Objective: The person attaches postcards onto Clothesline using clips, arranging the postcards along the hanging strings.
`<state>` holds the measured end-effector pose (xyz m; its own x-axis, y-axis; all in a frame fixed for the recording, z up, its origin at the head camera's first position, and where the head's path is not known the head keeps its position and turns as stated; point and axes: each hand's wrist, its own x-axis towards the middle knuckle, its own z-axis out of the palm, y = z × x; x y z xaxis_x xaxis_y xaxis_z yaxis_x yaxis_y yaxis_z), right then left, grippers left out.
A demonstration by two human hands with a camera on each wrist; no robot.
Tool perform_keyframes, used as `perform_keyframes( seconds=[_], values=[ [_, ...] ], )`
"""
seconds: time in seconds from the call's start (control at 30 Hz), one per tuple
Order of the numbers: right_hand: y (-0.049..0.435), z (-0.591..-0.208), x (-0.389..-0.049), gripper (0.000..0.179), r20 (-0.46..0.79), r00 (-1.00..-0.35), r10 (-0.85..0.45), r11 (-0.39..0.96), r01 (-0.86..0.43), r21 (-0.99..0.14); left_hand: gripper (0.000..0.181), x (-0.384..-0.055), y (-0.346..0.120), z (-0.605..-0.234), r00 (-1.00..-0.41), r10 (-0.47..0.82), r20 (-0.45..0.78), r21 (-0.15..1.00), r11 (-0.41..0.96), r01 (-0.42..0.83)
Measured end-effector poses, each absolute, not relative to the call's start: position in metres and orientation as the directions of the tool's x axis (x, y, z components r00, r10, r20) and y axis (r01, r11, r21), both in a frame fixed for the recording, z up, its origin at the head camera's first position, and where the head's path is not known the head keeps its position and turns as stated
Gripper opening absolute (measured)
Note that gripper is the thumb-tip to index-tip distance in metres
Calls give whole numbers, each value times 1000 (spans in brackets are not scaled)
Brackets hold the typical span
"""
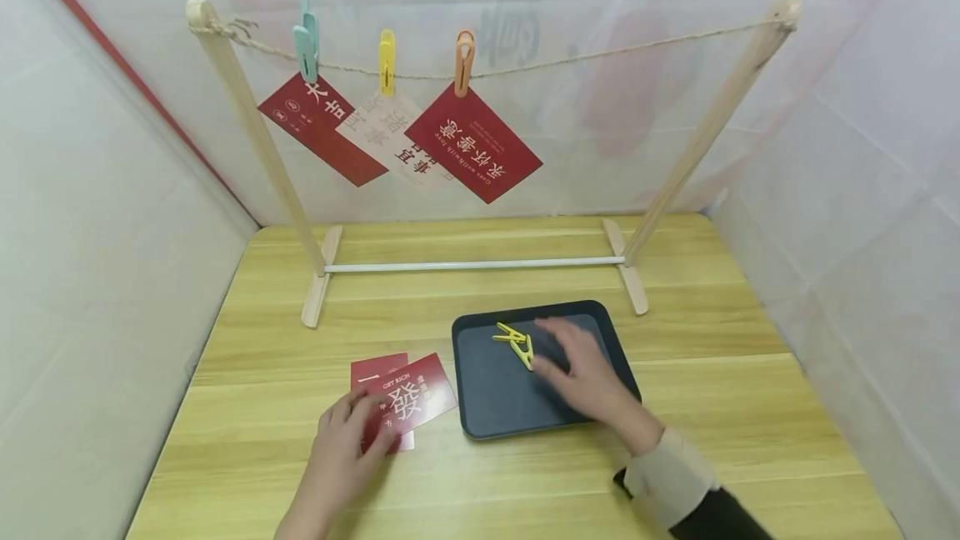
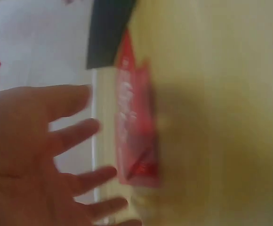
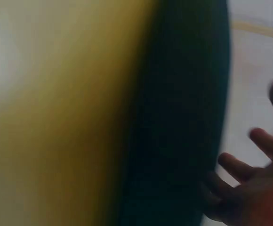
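Right hand (image 1: 592, 377), fingers apart and holding nothing, hovers over the right part of one dark tray (image 1: 498, 407), just beside two yellow clips (image 1: 522, 339) lying at its far left. Left hand (image 1: 341, 440), its fingers also apart, is at the red cards (image 1: 420, 394), at least two, piled just left of the tray; its wrist view is blurred, so contact is hard to tell. Wood-grain table (image 1: 712, 407) below; pale walls (image 1: 862, 148) left, right and far. On the far side, one wooden stand (image 1: 705, 140) carries one rope (image 1: 585, 59), where three pegs (image 1: 464, 65), teal, yellow and orange, hold three hanging cards (image 1: 472, 144), two red and one pale.
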<state>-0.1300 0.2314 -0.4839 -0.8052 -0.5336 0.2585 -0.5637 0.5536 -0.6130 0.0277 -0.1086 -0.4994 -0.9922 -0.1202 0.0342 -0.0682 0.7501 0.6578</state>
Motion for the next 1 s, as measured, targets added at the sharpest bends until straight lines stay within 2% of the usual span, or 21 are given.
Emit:
perform_keyframes(
  seconds=[0.07, 0.13, 0.3, 0.43, 0.63, 0.83, 0.93, 1.0],
  values=[
    [231, -504, -111, 62, 140, -837, -530, 617, -493, -613, 51, 40, -107, -505, -992, -126, 3, 586, 804, -100],
    [229, -517, -99, 67, 90, -851, -518, 668, -468, -578, 58, 47, -106, -508, -991, -134, -29, 553, 823, -127],
    [224, -527, -88, 71, 76, -863, -499, 749, -474, -462, 61, 53, -103, -517, -987, -153, -53, 513, 844, -158],
    [224, -527, -87, 70, 34, -861, -508, 763, -468, -445, 56, 57, -101, -522, -989, -148, -14, 491, 860, -136],
    [228, -524, -91, 62, -14, -865, -501, 722, -409, -558, 43, 54, -101, -515, -986, -169, -14, 520, 841, -151],
    [235, -523, -100, 16, -15, -904, -428, 582, -262, -770, 36, 52, -104, -509, -982, -181, -54, 525, 832, -182],
    [240, -522, -104, 16, -68, -906, -417, 527, -180, -831, 42, 50, -105, -509, -982, -180, -62, 521, 833, -186],
    [242, -523, -104, 24, -78, -895, -440, 527, -187, -829, 55, 48, -105, -509, -981, -184, -64, 521, 832, -190]
  ],
)
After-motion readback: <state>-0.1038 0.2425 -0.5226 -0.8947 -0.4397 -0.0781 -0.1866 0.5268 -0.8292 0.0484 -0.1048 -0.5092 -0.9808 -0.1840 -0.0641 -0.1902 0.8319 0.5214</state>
